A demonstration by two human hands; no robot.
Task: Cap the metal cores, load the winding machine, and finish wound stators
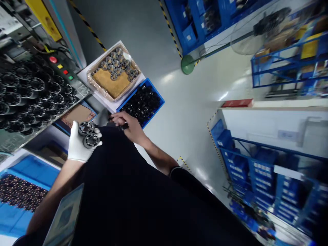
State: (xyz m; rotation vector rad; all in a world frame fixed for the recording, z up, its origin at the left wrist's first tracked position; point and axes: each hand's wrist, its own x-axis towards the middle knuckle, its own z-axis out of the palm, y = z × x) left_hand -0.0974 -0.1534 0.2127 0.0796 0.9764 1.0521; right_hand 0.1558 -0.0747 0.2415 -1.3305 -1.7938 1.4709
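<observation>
My left hand (78,145), in a white glove, is closed around two round metal rings with slotted inner walls. One ring (86,127) sits above the other ring (91,140), side by side in the palm, open faces upward. My bare right hand (129,126) has curled fingers in front of my dark clothing. A small black part (124,126) shows beneath those fingers; its exact kind is unclear. Just beyond this hand stands a blue bin (160,105) heaped with small black pieces (143,102).
A plastic-lined box (112,97) holds several similar rings on brown card. Many dark cylinders (38,99) stand on the left bench, beside a panel with coloured buttons (61,68). Lower left, a blue tray (30,164) contains copper-coloured parts. A green fan base (188,65) and blue racks stand farther right.
</observation>
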